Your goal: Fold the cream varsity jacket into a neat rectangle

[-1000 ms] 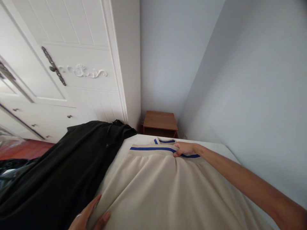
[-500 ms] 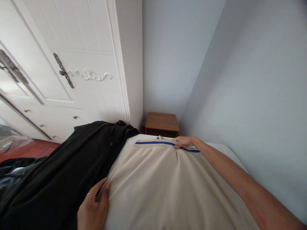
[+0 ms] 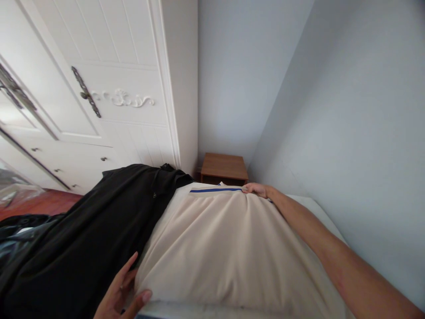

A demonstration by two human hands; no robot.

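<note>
A beige garment (image 3: 219,235) with a blue-striped band along its far edge lies spread over a white surface. My right hand (image 3: 257,189) reaches across it and pinches the band, and creases run from that spot toward me. At the near left corner of the garment is my left hand (image 3: 121,290), thumb and fingers apart, the thumb at the cloth's edge. Left of the beige cloth lies a black garment (image 3: 96,235), close to my left fingertips.
Beyond the far edge stands a small brown wooden table (image 3: 223,166) in the corner. A white wardrobe (image 3: 133,57) is at left, a pale wall (image 3: 352,102) at right. Dark clothing (image 3: 23,230) and reddish flooring (image 3: 49,201) show at far left.
My left hand has opened its grip and slid down along the garment's left edge. My right hand still pinches the band, slightly higher in view. The near edge of the beige cloth now shows.
</note>
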